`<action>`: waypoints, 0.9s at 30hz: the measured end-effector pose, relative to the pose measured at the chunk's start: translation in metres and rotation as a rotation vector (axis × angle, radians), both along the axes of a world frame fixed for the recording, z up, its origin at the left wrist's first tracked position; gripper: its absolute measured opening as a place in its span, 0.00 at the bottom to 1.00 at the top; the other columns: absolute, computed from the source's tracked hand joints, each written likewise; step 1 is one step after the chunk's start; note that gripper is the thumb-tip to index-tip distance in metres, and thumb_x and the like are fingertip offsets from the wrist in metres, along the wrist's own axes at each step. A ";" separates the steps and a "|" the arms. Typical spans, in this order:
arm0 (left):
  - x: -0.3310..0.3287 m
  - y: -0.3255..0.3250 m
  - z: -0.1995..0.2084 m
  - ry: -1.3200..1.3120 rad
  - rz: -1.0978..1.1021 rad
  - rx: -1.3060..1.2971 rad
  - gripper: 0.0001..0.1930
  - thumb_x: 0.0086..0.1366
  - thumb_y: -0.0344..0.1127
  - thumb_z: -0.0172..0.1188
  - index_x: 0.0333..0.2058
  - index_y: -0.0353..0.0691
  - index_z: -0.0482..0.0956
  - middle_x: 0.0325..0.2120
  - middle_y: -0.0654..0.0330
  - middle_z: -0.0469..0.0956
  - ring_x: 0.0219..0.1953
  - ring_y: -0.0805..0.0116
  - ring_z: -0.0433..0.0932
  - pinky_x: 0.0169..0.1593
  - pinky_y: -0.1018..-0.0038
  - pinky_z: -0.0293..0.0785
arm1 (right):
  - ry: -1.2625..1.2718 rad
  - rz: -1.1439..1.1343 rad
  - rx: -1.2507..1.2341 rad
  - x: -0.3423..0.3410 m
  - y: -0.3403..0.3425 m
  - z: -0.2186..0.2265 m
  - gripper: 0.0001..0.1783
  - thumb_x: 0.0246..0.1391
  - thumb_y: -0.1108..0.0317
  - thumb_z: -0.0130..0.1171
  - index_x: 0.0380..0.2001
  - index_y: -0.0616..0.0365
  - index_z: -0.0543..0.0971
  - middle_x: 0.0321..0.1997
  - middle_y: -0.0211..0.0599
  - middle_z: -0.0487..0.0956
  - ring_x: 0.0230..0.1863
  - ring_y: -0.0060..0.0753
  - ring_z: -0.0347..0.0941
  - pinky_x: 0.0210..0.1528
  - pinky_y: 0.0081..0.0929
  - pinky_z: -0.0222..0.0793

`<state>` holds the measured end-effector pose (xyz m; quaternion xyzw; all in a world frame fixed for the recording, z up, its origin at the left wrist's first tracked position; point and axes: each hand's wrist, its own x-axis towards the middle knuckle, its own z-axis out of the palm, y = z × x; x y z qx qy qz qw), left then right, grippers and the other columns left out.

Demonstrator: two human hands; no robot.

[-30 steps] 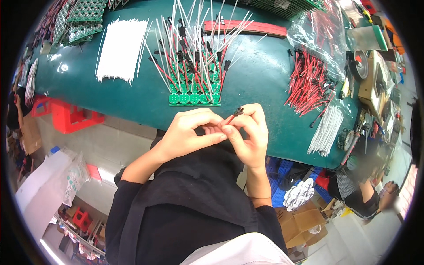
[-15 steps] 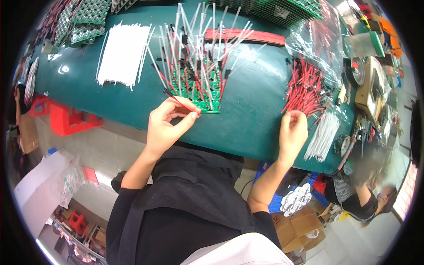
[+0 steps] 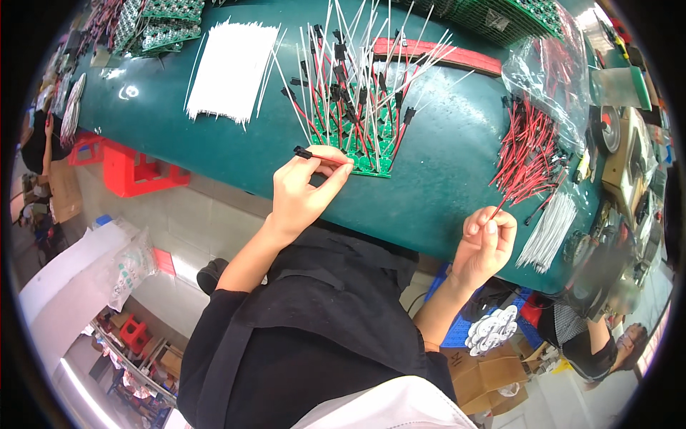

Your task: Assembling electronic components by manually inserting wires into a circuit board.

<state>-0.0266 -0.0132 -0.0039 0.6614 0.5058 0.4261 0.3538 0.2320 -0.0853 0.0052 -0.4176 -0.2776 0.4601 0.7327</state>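
My left hand (image 3: 306, 191) pinches a short red-and-black wire lead (image 3: 323, 157), its black connector sticking out to the left. Just past those fingertips lies a green circuit board panel (image 3: 373, 170). Many red-and-black leads with black connectors and thin white strips stand up from it, leaning various ways. Over at the right, my right hand (image 3: 487, 244) has thumb and fingers closed on the end of another red wire (image 3: 499, 207). That wire points toward the heap of red leads (image 3: 527, 154) beyond the hand.
A stack of white strips (image 3: 232, 71) lies left of the panel, and a grey-white bundle (image 3: 549, 232) near the right edge. Behind are a red bar (image 3: 437, 56), stacked green boards (image 3: 493, 18) and a clear plastic bag (image 3: 547, 79). Another person (image 3: 582, 332) is at the lower right.
My right hand has drawn back from the heap toward me, with a red wire now showing in its fingers. The whole view has shifted; my left hand still holds its lead beside the panel.
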 end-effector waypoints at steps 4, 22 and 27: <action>0.001 0.000 -0.003 0.007 0.007 0.039 0.06 0.54 0.20 0.67 0.30 0.29 0.79 0.32 0.57 0.82 0.26 0.71 0.82 0.31 0.78 0.79 | -0.024 -0.041 -0.020 -0.009 0.005 0.004 0.16 0.60 0.77 0.56 0.51 0.65 0.70 0.36 0.41 0.75 0.31 0.30 0.71 0.31 0.23 0.69; 0.006 -0.001 -0.006 0.056 0.041 0.128 0.08 0.53 0.19 0.67 0.30 0.34 0.78 0.26 0.58 0.80 0.26 0.71 0.80 0.30 0.78 0.78 | -0.021 0.021 0.004 -0.014 0.008 0.008 0.10 0.61 0.77 0.54 0.46 0.67 0.73 0.35 0.41 0.75 0.32 0.32 0.72 0.31 0.26 0.71; 0.008 -0.002 -0.005 0.116 0.045 0.173 0.08 0.52 0.19 0.67 0.29 0.35 0.77 0.26 0.59 0.80 0.26 0.70 0.80 0.29 0.78 0.77 | -0.116 0.010 -0.042 -0.018 0.007 0.010 0.07 0.60 0.79 0.54 0.41 0.69 0.74 0.35 0.41 0.75 0.30 0.32 0.72 0.30 0.26 0.71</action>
